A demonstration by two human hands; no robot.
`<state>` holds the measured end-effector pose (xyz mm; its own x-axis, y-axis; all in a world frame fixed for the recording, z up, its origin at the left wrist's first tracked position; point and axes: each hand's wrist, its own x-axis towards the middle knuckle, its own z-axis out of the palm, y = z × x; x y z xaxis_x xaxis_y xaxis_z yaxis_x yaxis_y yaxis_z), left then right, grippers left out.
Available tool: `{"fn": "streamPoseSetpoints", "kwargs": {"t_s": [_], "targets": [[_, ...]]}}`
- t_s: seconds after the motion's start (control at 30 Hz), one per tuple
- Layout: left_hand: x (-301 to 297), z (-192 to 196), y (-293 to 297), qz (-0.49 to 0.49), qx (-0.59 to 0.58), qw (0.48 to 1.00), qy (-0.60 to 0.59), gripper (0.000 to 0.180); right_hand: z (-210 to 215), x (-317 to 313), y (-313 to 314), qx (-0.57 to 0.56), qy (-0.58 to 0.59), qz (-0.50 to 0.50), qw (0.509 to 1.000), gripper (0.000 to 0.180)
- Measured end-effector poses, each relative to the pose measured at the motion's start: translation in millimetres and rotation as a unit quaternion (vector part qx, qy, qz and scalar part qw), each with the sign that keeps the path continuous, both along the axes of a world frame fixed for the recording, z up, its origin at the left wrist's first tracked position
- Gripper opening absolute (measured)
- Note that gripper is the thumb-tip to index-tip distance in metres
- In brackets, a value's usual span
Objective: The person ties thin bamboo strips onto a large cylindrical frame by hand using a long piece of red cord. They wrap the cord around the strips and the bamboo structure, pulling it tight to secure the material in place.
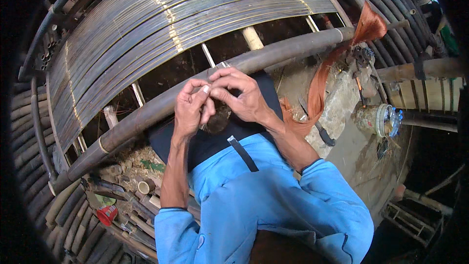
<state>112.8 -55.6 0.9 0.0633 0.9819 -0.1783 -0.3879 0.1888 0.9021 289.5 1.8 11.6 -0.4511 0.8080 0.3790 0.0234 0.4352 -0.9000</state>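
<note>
In front of the dark bamboo pole, my two hands are close together. My left hand has its thumb and forefinger pressed together in a pinch, the other fingers curled. Beside it my right hand bends over the pole, thumb and fingers drawn in at the same spot. Whatever the fingertips hold is too small to make out. Beyond the pole spreads a panel of thin bamboo slats, crossed by pale bindings. A dark flat strip with a pale end lies on my blue-clothed lap.
A reddish-brown fibre bundle hangs from the pole's right end. To my right are a dark-handled knife, an orange-handled tool and a clear plastic container. Bamboo offcuts and a red cup lie at lower left.
</note>
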Motion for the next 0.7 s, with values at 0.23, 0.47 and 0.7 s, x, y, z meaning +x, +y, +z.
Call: {"fn": "streamPoseSetpoints", "kwargs": {"t_s": [0.23, 0.47, 0.7], "targets": [[31, 4, -27, 0.066, 0.0, 0.996, 0.055, 0.016, -12, 0, -17, -0.227, 0.028, -0.068, 0.971, 0.017], [29, 8, -25, 0.115, 0.02, 0.973, 0.201, 0.013, -5, 0, -13, -0.077, -0.072, -0.043, 0.994, 0.014], [27, 11, -12, 0.157, 0.104, 0.902, 0.388, 0.01, -13, 5, 3, -0.238, -0.041, 0.052, 0.969, 0.019]]}}
